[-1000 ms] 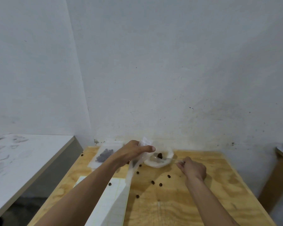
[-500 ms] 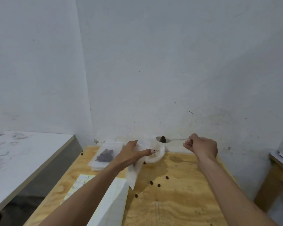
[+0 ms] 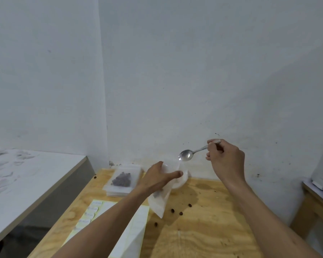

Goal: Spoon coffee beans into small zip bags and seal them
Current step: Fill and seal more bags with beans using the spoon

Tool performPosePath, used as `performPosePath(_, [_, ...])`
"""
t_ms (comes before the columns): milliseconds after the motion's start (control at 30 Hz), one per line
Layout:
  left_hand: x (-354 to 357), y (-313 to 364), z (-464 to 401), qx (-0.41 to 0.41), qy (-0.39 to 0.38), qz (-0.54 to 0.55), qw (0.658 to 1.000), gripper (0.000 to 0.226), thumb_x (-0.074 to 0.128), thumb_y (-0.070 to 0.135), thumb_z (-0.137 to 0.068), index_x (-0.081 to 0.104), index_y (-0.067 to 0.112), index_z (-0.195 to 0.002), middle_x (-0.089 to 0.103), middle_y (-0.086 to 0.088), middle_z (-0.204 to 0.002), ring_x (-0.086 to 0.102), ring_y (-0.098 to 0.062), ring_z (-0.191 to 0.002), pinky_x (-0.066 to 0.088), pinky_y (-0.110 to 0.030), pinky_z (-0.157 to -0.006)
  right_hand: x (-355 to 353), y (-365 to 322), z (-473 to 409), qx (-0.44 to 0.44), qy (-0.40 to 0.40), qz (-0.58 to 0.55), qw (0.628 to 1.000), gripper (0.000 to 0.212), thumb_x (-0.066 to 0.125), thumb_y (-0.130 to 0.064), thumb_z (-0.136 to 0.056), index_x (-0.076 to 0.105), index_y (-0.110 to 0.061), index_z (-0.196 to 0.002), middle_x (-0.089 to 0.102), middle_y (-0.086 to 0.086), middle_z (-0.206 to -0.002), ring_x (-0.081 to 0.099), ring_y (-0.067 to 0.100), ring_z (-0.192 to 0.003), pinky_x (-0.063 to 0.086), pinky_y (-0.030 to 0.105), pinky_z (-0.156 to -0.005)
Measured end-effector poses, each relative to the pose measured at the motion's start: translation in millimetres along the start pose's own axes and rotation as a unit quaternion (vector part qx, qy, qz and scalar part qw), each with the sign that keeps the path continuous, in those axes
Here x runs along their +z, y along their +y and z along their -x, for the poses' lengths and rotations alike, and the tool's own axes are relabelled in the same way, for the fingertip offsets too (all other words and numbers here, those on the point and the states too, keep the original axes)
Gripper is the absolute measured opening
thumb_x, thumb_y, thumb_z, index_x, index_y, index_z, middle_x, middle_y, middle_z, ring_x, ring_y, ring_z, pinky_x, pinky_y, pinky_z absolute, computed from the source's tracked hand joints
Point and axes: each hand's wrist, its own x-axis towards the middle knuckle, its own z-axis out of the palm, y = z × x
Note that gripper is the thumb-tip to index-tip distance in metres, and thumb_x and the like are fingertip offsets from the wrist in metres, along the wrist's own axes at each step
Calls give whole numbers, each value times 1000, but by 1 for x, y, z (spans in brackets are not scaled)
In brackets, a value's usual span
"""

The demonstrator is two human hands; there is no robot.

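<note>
label sheets: nearest the camera, white sheets with rows of small stickers, flat on the plywood table, partly under the left forearm.
loose beans: a few coffee beans scattered on the bare wood right of the sheets, near the lower corner of the held bag.
zip bag: small, clear-white, held tilted above the table, mouth up toward the spoon, bottom corner pointing down. Some dark beans show through it just below the hand.
left hand: grips the bag near its mouth, fingers curled round the upper part, thumb stretched across the front.
white bowl: just behind the bag and left hand, mostly hidden; contents can't be told.
right hand: raised above the table, right of the bag, fingers curled tight round the spoon handle.
spoon: metal, handle in the right hand, bowl pointing left and sitting just above the bag's mouth. Bowl looks empty.
filled bags: stack of flat clear bags at the table's back left, near the wall, top one with a dark clump of beans.
side surface: white counter to the left, apart from the table.
</note>
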Motion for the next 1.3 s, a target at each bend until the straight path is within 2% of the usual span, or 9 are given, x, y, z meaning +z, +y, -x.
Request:
performPosePath(133, [4,5,2,-13,24,61,998,62,74,66,-78,56,11,-102,58,2,-97,56,-13,-85,41,-28,-65,-18,43,7,-124,1,162,979,20,60,-19,-100,77,-18,-110,73,-2,-96,68,15,-74,57,35,-69])
performPosePath(233, [9,11,6,-13,21,86,996,47,75,60,-81,50,20,-85,55,5,-88,52,-7,-75,40,-26,-64,-34,94,32,-163,-42,283,944,19,65,-20,-98,77,-26,-111,71,-11,-99,69,12,-77,57,33,-55])
performPosePath(467, [23,21,10,2,-13,103,995,66,74,74,-70,60,16,-99,65,2,-100,64,-17,-92,50,-36,-76,-61,158,82,-175,-137,393,892,22,77,-20,-82,82,-26,-103,77,-12,-96,73,9,-76,50,20,-43])
performPosePath(567, [25,23,10,2,-24,108,994,64,76,71,-71,60,14,-95,65,0,-97,63,-18,-90,49,-38,-78,-66,170,92,-146,-208,410,876,37,88,-18,-77,79,-26,-112,77,-12,-108,74,8,-86,57,23,-50])
performPosePath(667, [26,23,11,2,-25,104,994,83,75,81,-61,64,11,-106,69,-9,-111,66,-24,-102,53,-45,-92,-69,177,92,-145,-249,421,860,41,60,-24,-100,60,-26,-141,62,-14,-138,66,9,-115,57,26,-76])
performPosePath(733, [25,25,12,3,-22,106,994,82,75,80,-62,63,11,-105,69,-9,-111,67,-24,-102,53,-44,-89,-71,182,92,-129,-279,415,856,43,49,-27,-106,51,-27,-148,55,-16,-144,62,9,-119,52,23,-81])
performPosePath(933, [23,29,14,9,-29,107,994,69,77,73,-68,62,13,-99,65,-2,-100,65,-20,-95,52,-40,-84,-75,196,101,-111,-276,390,871,36,63,-6,-88,75,-22,-117,74,-8,-115,72,15,-87,52,23,-64])
performPosePath(1167, [23,36,20,12,-44,110,993,53,77,66,-75,57,20,-93,60,6,-92,60,-13,-86,46,-33,-76,-72,176,95,-64,-271,394,876,34,48,-12,-101,70,-16,-127,60,0,-135,65,21,-109,53,29,-87])
performPosePath(1300, [20,39,18,6,-41,107,993,62,76,70,-73,55,17,-96,58,4,-95,57,-12,-85,46,-34,-78,-61,147,82,-36,-199,300,932,32,53,-8,-101,70,-13,-127,65,1,-128,66,15,-107,50,17,-86])
